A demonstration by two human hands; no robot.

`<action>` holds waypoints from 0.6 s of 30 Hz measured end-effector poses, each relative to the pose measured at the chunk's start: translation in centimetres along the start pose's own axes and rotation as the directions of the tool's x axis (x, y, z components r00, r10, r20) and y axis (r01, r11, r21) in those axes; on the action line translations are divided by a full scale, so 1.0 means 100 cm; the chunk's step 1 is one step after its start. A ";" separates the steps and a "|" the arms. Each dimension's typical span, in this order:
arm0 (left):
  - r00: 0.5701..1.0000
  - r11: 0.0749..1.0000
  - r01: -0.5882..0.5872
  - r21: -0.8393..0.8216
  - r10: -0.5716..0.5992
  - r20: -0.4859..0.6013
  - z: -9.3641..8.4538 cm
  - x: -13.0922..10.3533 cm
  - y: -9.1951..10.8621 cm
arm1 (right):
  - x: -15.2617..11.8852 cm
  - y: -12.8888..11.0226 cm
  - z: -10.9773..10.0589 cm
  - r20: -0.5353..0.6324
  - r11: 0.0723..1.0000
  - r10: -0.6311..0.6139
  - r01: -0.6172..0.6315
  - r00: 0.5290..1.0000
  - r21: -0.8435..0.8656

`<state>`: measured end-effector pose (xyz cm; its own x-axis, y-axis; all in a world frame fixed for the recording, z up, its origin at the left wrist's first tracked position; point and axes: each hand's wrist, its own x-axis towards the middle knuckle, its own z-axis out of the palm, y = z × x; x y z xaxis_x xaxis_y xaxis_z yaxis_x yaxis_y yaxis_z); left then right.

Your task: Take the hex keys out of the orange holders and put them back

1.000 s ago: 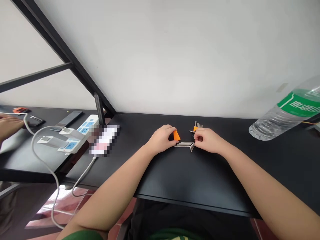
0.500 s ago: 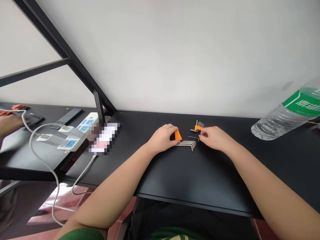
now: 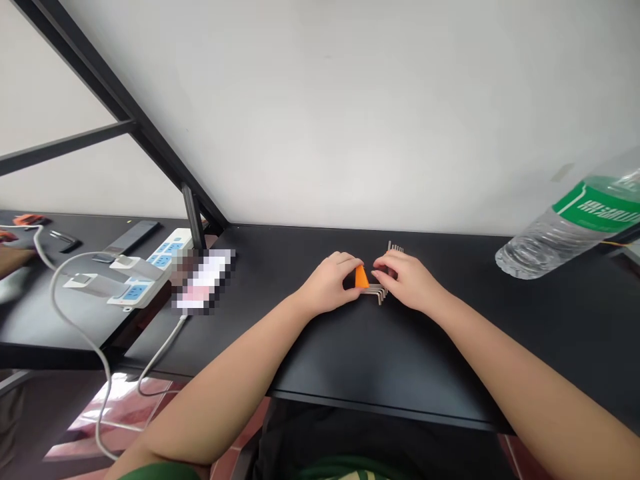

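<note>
My left hand (image 3: 333, 283) is closed around an orange hex key holder (image 3: 362, 277), thumb in front and fingers behind. Several silver hex keys (image 3: 379, 293) stick out of it to the right, their short ends bent toward me. Close to the holder's right side, my right hand (image 3: 407, 280) pinches with thumb and forefinger at a small hex key, which is barely visible at the fingertips. Behind my right hand lies a second set of hex keys (image 3: 395, 247); only the upper ends show, the rest is covered by the hand.
On the right, a clear water bottle with a green label (image 3: 565, 233) leans over the black table (image 3: 450, 387). A phone with a blurred screen (image 3: 205, 283), a white power strip (image 3: 155, 267) and cables are on the left. Another person's arm (image 3: 15, 260) is at the far left.
My right hand has moved left with the small hex key, up to the orange holder, and now covers most of the second set. My left hand keeps its hold.
</note>
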<state>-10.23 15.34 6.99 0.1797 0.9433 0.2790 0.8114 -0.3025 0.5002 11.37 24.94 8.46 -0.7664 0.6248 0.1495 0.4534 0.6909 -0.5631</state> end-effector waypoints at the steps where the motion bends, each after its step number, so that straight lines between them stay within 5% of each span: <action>1: 1.000 1.000 -0.022 -0.009 0.022 0.000 0.001 0.000 0.003 | 0.001 0.000 0.001 -0.002 0.998 0.000 0.000 1.000 0.062; 6: 0.999 0.999 -0.045 -0.011 0.045 0.016 0.004 0.001 0.011 | 0.005 -0.004 0.007 0.013 0.972 0.088 -0.088 0.996 0.219; 11: 0.998 0.997 -0.055 -0.058 0.056 0.021 0.004 0.000 0.009 | 0.005 -0.006 0.009 0.152 0.897 0.210 -0.252 0.966 0.364; 18: 0.998 0.995 -0.068 -0.077 0.069 0.012 0.003 0.000 0.011 | 0.004 -0.005 0.004 0.198 0.847 0.203 -0.273 0.959 0.456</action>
<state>-9.17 15.04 7.23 0.2418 0.9219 0.3025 0.7522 -0.3751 0.5418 10.63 24.72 8.54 -0.7331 0.6674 -0.1313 0.3857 0.2488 -0.8885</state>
